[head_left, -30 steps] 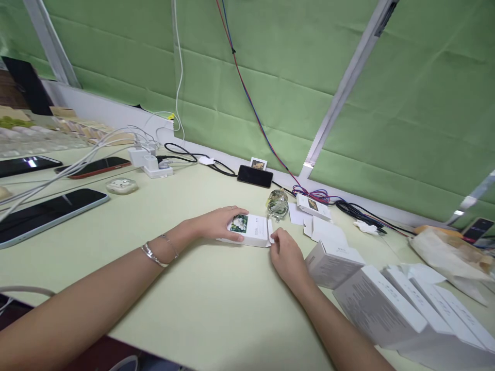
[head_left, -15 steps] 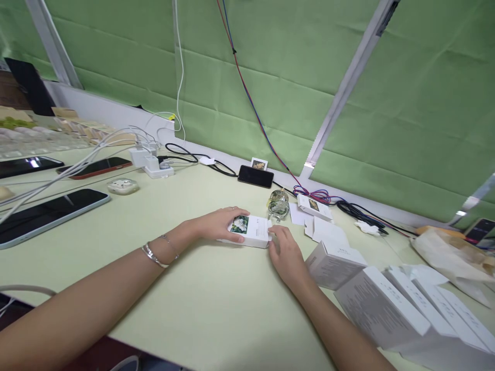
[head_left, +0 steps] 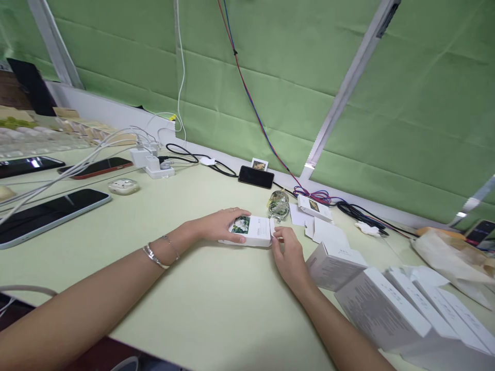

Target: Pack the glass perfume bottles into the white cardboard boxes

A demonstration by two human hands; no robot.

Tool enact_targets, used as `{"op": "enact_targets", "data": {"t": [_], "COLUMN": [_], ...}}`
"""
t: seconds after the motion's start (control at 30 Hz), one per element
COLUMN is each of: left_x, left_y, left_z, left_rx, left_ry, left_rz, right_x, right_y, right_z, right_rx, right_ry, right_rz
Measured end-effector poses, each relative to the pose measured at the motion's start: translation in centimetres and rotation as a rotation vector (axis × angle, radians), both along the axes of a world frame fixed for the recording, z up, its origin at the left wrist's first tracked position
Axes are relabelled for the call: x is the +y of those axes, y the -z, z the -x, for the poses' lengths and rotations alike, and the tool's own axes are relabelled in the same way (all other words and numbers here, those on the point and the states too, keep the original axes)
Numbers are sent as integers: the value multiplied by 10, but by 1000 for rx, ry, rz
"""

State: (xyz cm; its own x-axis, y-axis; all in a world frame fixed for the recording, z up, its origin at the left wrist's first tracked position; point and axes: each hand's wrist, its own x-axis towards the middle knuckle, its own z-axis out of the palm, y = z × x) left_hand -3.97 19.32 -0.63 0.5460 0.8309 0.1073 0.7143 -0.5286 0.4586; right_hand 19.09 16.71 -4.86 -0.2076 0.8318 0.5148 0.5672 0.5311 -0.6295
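A small white carton (head_left: 258,230) with a white-flower picture lies flat on the table in front of me. My left hand (head_left: 222,225) is wrapped round its left end, thumb along the near side and fingers over the far side. At the right end, an end flap (head_left: 272,225) stands out from the carton. My right hand (head_left: 286,252) has its fingertips closed on that flap, the fingers bent. What lies inside the carton is hidden. Just beyond it sits a clear round case (head_left: 278,205) with a patterned inside.
Several larger white boxes (head_left: 381,306) stand in a row at the right. Another white carton (head_left: 314,207) and an open piece of white card (head_left: 328,232) lie behind them. A phone (head_left: 256,176), power strip (head_left: 158,170), cables and more phones (head_left: 54,214) lie at the back and left.
The end flap now stands out more from the carton. My right hand has shifted slightly to the right with it; my left hand keeps its hold.
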Motion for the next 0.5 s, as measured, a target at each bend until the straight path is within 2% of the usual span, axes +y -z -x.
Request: {"op": "enact_targets", "data": {"t": [0.3, 0.5], "left_x": [3, 1], "left_y": [4, 3], "left_z": [1, 1], "left_rx": [18, 46], "left_ry": [16, -7], "left_rz": [-22, -26], "right_x": [1, 1], "right_y": [-3, -3], "right_z": [-1, -3], "right_rx": [-92, -81], "right_ry": [-55, -108], "right_rz": [-13, 10]}}
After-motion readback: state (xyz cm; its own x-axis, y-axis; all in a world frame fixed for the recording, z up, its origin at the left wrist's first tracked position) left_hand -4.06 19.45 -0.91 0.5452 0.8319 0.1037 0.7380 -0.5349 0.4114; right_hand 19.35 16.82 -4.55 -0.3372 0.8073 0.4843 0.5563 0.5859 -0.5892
